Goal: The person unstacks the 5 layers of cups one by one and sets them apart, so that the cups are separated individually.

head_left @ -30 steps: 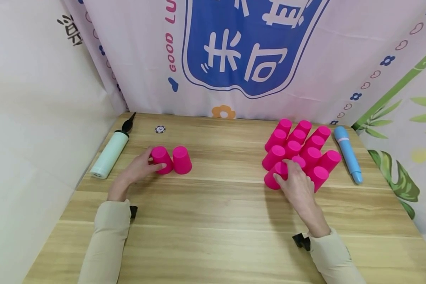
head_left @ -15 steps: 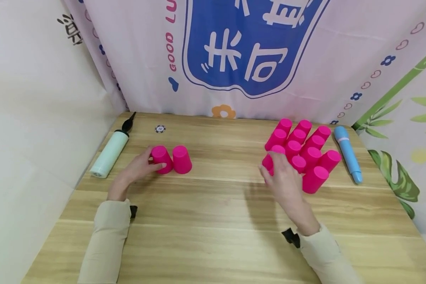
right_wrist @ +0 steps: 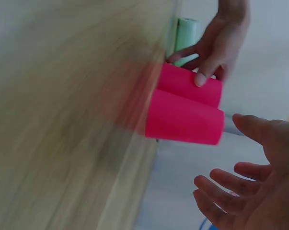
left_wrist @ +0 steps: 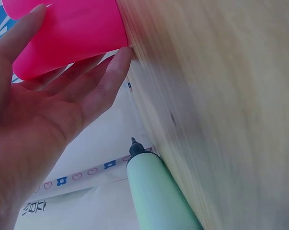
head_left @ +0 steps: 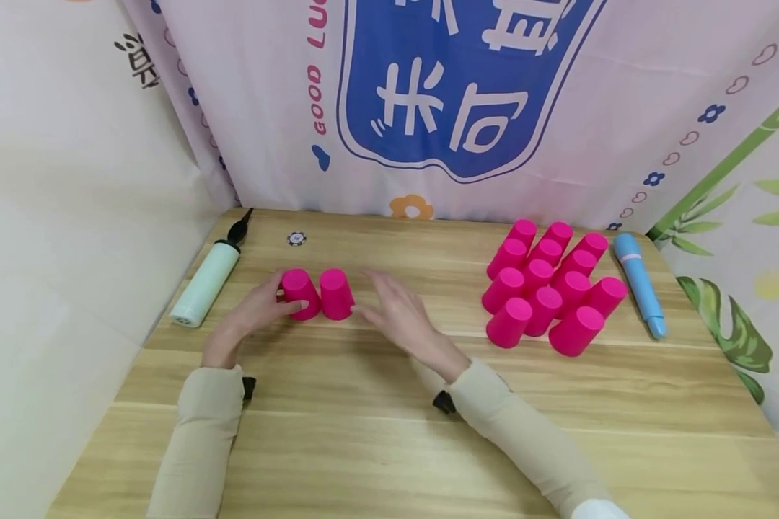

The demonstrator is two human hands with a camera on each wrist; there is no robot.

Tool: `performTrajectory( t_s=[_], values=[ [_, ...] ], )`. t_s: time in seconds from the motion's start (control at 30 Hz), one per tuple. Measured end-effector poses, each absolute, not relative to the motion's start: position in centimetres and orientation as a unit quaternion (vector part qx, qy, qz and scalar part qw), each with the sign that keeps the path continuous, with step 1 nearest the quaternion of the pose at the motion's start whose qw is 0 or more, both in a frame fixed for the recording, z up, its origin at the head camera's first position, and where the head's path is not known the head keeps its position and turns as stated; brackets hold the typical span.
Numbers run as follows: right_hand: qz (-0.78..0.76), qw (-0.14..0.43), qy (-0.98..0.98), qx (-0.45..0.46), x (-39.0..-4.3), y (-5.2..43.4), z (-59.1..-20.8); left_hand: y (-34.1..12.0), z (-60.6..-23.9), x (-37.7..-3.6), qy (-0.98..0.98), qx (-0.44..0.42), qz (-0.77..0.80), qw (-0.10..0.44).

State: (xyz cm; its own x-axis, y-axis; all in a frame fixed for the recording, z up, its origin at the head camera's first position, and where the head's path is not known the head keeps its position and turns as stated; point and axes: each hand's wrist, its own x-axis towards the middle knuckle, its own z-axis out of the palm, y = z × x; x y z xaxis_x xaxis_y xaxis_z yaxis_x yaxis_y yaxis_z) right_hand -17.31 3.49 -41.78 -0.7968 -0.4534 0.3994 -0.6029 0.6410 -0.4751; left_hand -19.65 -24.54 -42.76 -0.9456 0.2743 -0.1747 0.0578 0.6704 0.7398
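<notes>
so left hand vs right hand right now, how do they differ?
The left hand curls around the leftmost pink cup, thumb and fingers on its sides; the right hand holds nothing. The left hand touches its cup; the right hand is spread open beside the second pink cup, contact unclear. Both wear beige sleeves.
</notes>
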Motion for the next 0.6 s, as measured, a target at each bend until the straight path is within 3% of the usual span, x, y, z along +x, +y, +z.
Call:
performTrajectory(
  t_s=[0.6],
  values=[
    [0.343,0.039,-0.911,0.226,-19.7,-1.5,-44.2,-23.8,-43.2,-19.6,0.905,0.102,0.394,0.123]
  ],
)
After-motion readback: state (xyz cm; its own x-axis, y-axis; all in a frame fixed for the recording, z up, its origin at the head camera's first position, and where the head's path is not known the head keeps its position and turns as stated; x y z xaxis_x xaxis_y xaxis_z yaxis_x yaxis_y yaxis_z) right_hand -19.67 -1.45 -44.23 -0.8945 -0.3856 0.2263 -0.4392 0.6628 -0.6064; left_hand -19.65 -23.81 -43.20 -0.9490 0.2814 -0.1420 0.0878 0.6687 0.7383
